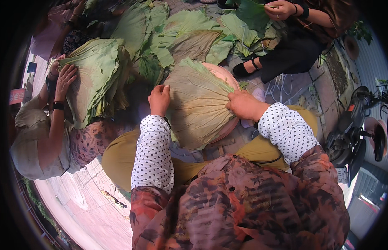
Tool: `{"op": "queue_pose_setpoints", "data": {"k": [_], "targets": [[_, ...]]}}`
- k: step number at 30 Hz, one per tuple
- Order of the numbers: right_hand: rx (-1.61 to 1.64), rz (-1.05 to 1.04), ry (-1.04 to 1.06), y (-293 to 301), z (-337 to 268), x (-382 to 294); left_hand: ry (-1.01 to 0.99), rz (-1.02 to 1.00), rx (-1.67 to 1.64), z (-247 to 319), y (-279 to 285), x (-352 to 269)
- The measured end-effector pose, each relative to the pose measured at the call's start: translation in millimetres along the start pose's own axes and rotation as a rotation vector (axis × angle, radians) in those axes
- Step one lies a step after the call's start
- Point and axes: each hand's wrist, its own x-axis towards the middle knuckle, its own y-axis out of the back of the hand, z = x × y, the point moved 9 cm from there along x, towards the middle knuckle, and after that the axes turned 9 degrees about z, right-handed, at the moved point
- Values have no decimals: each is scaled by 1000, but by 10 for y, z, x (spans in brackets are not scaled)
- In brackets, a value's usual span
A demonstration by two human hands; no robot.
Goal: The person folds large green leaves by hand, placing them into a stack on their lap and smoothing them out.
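My right hand (pixel 245 104) grips the gathered stem end of a large, partly browned lotus leaf (pixel 197 106), which may be the top one of a few. At the leaf's opposite edge, my left hand (pixel 159 98) pinches the rim between thumb and fingers. The leaf is fanned out over a round pink basin (pixel 223 75) and hides most of it. Small pale bits lie inside the basin's visible part.
A co-worker at the left holds a thick stack of folded leaves (pixel 94 75). More leaves (pixel 187 25) cover the paving ahead. Another person sits at the upper right with a green leaf (pixel 251 15). White string (pixel 280 89) lies on the ground; a parked scooter (pixel 353 125) stands right.
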Motion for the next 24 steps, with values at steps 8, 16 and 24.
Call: {"op": "queue_pose_setpoints", "data": {"k": [8,16,24], "targets": [[62,5,-49,60,45,35,-98,-83,235,516,-595,662],[124,5,-78,83,120,59,-402,181,-33,825,-570,865],[155,48,-78,59,127,52,-281,101,154,645,-746,874]]}}
